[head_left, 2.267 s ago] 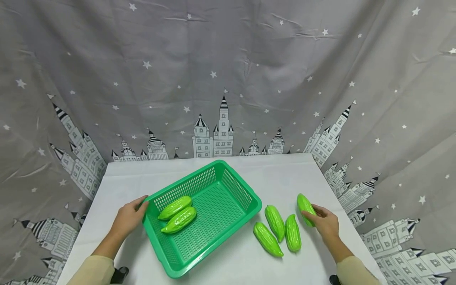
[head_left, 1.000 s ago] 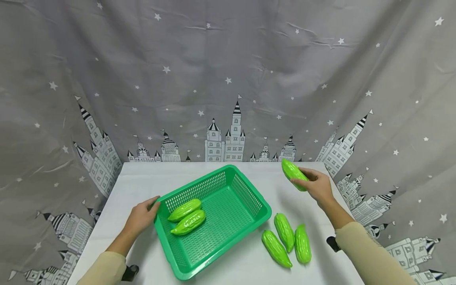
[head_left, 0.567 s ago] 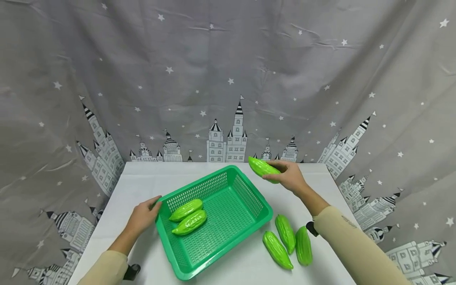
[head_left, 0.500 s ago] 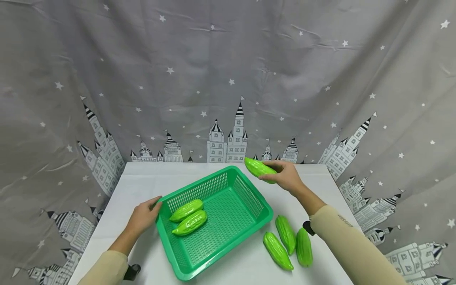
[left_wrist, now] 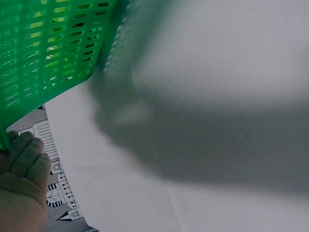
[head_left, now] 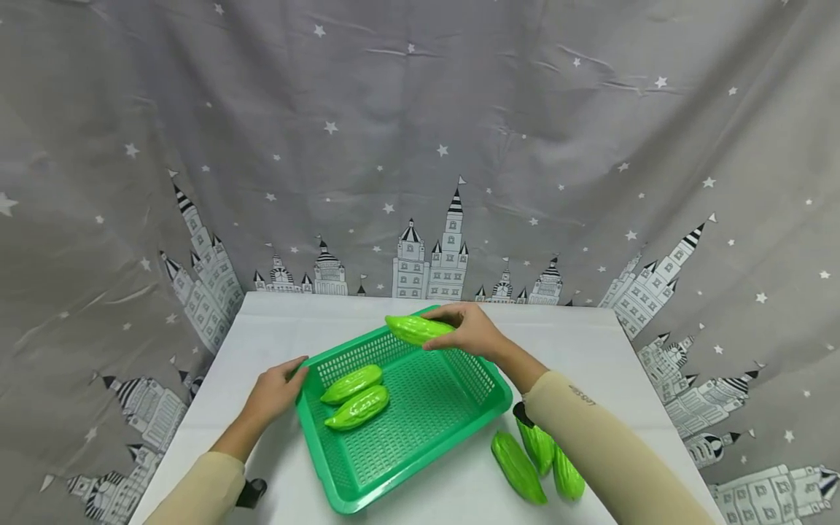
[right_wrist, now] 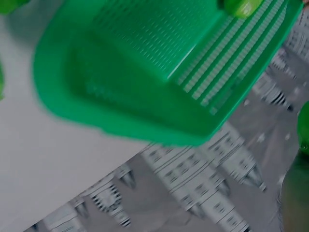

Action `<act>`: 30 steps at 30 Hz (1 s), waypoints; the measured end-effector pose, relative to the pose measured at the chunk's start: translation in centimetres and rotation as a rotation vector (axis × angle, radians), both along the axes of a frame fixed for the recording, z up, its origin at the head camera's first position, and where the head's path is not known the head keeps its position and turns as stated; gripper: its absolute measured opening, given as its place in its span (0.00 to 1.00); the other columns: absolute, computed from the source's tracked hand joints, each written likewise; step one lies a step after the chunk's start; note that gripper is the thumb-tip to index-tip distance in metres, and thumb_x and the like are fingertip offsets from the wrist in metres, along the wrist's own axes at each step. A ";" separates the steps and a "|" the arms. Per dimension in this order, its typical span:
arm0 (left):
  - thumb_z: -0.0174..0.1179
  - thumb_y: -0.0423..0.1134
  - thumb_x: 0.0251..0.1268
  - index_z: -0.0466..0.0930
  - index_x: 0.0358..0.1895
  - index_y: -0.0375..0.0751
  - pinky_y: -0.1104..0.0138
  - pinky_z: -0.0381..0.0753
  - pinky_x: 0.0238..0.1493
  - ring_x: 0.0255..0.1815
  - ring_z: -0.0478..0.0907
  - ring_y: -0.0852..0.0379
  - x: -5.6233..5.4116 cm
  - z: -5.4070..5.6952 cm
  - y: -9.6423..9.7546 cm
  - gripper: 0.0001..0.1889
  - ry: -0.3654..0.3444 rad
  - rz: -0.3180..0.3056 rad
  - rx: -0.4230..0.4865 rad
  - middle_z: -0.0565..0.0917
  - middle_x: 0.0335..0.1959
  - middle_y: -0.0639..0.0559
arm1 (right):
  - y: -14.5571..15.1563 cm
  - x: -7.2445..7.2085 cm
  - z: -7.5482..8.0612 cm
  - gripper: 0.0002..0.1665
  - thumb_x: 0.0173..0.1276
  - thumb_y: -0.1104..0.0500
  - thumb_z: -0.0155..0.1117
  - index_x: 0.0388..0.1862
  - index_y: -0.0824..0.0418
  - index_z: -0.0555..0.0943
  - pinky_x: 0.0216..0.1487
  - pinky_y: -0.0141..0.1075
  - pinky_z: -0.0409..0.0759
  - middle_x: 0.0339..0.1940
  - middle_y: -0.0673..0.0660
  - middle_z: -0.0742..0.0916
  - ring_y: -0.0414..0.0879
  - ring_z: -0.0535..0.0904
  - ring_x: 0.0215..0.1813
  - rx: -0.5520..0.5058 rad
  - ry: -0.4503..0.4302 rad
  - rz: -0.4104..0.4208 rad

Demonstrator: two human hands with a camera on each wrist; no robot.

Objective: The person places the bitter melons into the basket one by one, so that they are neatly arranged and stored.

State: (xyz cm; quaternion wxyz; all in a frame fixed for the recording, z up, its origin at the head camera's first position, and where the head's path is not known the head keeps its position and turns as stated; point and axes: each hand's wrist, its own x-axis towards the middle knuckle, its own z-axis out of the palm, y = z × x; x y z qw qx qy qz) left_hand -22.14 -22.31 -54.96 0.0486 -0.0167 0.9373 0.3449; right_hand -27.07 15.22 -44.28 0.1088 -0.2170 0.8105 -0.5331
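My right hand (head_left: pixel 471 332) holds a light green, ridged bitter melon (head_left: pixel 410 329) above the far side of the green plastic basket (head_left: pixel 426 458). The melon's tip points left, and its near end is hidden in the hand. At the basket's left corner my left hand (head_left: pixel 272 390) grips the rim; the left wrist view shows its fingers (left_wrist: pixel 26 164) against the rim. Two bitter melons, one farther (head_left: pixel 352 383) and one nearer (head_left: pixel 358 408), lie side by side in the basket's left part.
On the white table (head_left: pixel 295 321), right of the basket, lie three more bitter melons, left (head_left: pixel 518 468), middle (head_left: pixel 539 446) and right (head_left: pixel 568 475), partly covered by the right sleeve (head_left: pixel 590 445). A grey castle-print curtain (head_left: pixel 420 109) hangs behind.
My right hand has picked the bitter melon up from the table's right side and carried it left, over the basket. The left hand has stayed at the basket's corner. The view has shifted slightly.
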 end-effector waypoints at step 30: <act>0.50 0.43 0.80 0.71 0.70 0.31 0.39 0.68 0.66 0.68 0.69 0.30 0.4 0.0 -0.3 0.25 0.021 0.018 0.032 0.75 0.66 0.32 | -11.8 1.9 -6.2 0.25 0.46 0.62 0.87 0.47 0.55 0.90 0.50 0.27 0.81 0.43 0.40 0.88 0.32 0.82 0.47 0.257 -0.053 0.498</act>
